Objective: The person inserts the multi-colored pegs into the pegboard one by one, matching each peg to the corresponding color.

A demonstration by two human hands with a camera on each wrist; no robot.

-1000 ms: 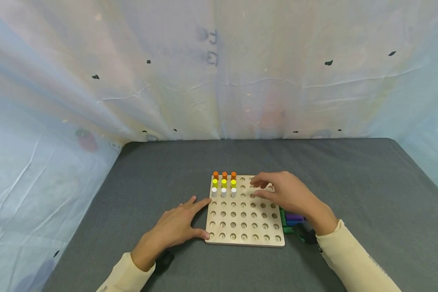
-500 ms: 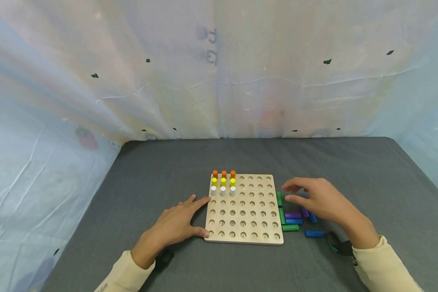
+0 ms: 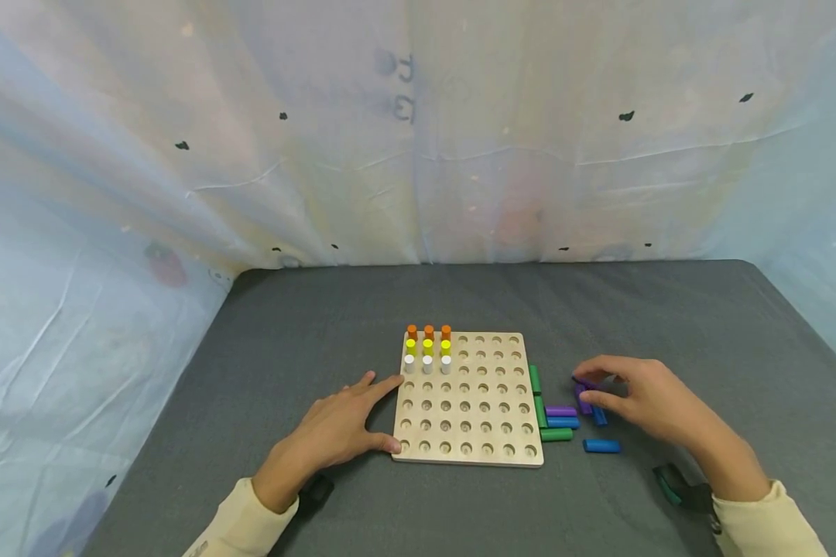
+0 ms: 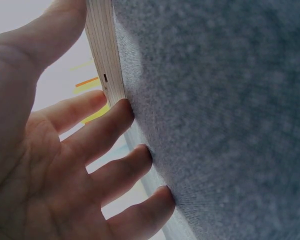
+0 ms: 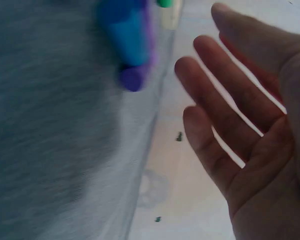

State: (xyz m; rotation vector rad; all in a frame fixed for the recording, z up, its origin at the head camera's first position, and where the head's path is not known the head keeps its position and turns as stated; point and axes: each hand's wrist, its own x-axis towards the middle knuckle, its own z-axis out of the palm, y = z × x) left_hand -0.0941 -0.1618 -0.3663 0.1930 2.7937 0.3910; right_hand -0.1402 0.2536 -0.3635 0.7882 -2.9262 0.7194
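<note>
A square wooden pegboard (image 3: 477,437) lies on the dark grey tabletop. Three orange pegs (image 3: 428,331), three yellow pegs (image 3: 428,346) and three white pegs (image 3: 427,364) stand in its far left corner. My left hand (image 3: 334,425) touches the board's left edge with thumb and index finger, fingers spread; the left wrist view shows the board's layered side (image 4: 106,60) by the fingertips. To the right, my right hand (image 3: 648,394) hovers around a purple peg (image 3: 583,400), thumb and fingers apart. In the right wrist view that hand (image 5: 240,115) holds nothing.
Loose green pegs (image 3: 556,435) lie against the board's right side. Beside them are another purple peg (image 3: 561,411) and blue pegs (image 3: 602,446). A patterned sheet (image 3: 501,155) hangs behind the table.
My right hand has moved from above the board's right part, rightward and nearer, to the loose purple pegs. My left hand has stayed at the board's left edge.
</note>
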